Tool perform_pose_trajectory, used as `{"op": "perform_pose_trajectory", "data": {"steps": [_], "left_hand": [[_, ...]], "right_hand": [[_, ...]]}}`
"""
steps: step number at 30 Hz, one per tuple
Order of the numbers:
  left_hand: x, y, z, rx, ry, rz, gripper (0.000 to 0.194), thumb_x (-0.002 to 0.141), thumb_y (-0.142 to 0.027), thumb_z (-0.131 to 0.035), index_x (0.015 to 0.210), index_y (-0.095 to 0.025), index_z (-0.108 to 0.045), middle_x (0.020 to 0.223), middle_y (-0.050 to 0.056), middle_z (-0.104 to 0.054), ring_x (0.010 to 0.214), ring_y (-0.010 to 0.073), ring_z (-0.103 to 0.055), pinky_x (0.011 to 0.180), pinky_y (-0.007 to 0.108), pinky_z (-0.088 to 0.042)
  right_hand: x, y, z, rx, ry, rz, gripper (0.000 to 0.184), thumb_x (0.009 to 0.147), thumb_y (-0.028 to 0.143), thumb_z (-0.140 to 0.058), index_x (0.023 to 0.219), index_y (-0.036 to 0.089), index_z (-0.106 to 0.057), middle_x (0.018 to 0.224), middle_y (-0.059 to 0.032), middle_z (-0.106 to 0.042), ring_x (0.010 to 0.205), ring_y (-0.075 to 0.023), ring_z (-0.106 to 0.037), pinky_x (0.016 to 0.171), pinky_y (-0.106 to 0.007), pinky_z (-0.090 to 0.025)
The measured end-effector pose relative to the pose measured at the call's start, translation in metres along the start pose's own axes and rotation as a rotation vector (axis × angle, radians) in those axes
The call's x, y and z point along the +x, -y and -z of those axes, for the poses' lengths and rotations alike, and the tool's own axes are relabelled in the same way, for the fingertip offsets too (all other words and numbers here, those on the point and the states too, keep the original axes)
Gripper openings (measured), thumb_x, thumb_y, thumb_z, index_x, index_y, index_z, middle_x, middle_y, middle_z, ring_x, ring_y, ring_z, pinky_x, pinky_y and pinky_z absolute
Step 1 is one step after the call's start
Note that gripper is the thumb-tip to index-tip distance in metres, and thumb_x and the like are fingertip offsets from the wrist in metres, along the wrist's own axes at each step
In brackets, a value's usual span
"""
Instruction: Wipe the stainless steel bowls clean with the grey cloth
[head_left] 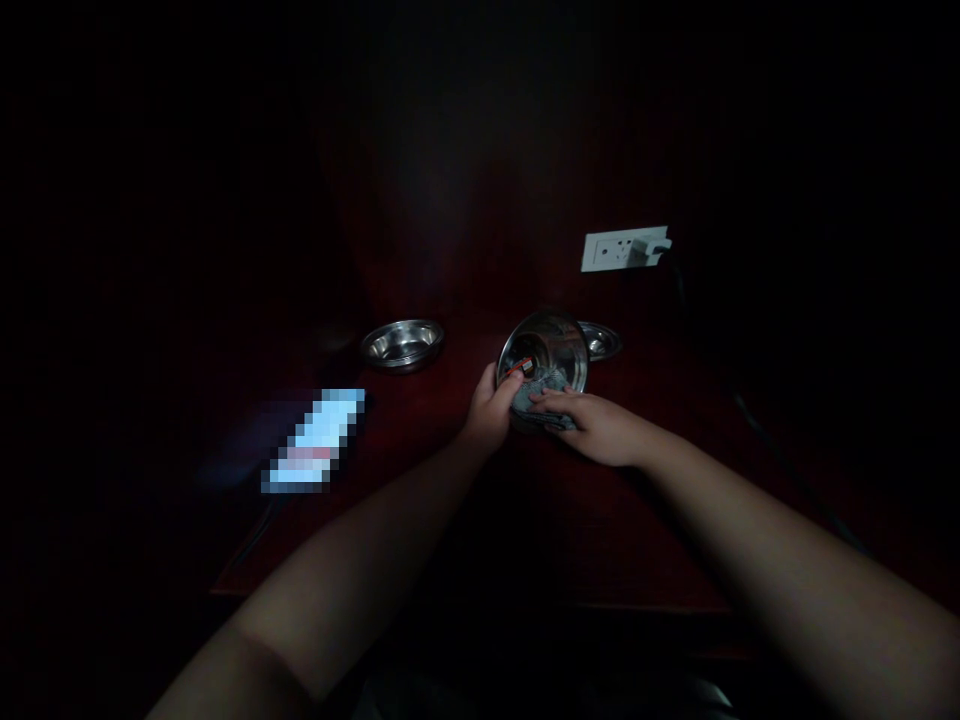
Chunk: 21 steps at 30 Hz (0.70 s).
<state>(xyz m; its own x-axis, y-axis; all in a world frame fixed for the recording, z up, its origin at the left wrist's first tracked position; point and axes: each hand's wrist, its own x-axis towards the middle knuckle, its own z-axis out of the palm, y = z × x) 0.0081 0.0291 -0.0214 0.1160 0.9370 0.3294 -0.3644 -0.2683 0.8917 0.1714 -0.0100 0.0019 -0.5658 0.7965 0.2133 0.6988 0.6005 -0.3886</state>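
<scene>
A shiny metal bowl [559, 345] is tilted on its side above the table, its hollow turned toward me. My left hand [491, 408] grips the bowl's left rim, thumb over the edge. A label in red and dark print shows inside the bowl near that thumb. My right hand [592, 422] presses a folded grey cloth [536, 400] against the lower rim and inside of the bowl. Its fingers lie bent over the cloth. The bowl's underside and the left fingers behind it are hidden.
Left of the bowl stand metal dishes [403, 345], seemingly stacked. Another metal dish [602, 342] is partly hidden behind the bowl. A lit, pixelated screen [315, 440] lies at left on the dark red table [450, 520]. A wall socket [619, 249] holds a plug; cables run at both sides.
</scene>
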Motion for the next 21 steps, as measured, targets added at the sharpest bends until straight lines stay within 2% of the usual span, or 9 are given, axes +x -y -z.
{"op": "perform_pose_trajectory", "data": {"steps": [8, 21], "left_hand": [[-0.0001, 0.0002, -0.0008, -0.019, 0.000, 0.025, 0.037, 0.072, -0.039, -0.059, 0.100, -0.016, -0.058, 0.092, 0.006, -0.065, 0.087, 0.0191, -0.060, 0.083, 0.033, -0.044], [0.0013, 0.0014, 0.0005, -0.013, 0.017, 0.024, 0.035, 0.074, -0.039, -0.058, 0.100, -0.016, -0.057, 0.091, 0.005, -0.065, 0.085, 0.0178, -0.060, 0.080, 0.031, -0.045]], "right_hand": [[-0.0002, 0.0018, 0.0009, 0.008, -0.008, 0.019, 0.040, 0.080, 0.022, -0.046, 0.120, 0.022, -0.052, 0.130, -0.0051, -0.050, 0.125, -0.0214, -0.040, 0.108, -0.044, -0.023], [0.0006, 0.0027, 0.0009, 0.047, -0.036, 0.059, 0.037, 0.081, 0.024, -0.047, 0.117, 0.020, -0.054, 0.122, -0.0057, -0.056, 0.115, -0.0201, -0.049, 0.102, -0.038, -0.033]]}}
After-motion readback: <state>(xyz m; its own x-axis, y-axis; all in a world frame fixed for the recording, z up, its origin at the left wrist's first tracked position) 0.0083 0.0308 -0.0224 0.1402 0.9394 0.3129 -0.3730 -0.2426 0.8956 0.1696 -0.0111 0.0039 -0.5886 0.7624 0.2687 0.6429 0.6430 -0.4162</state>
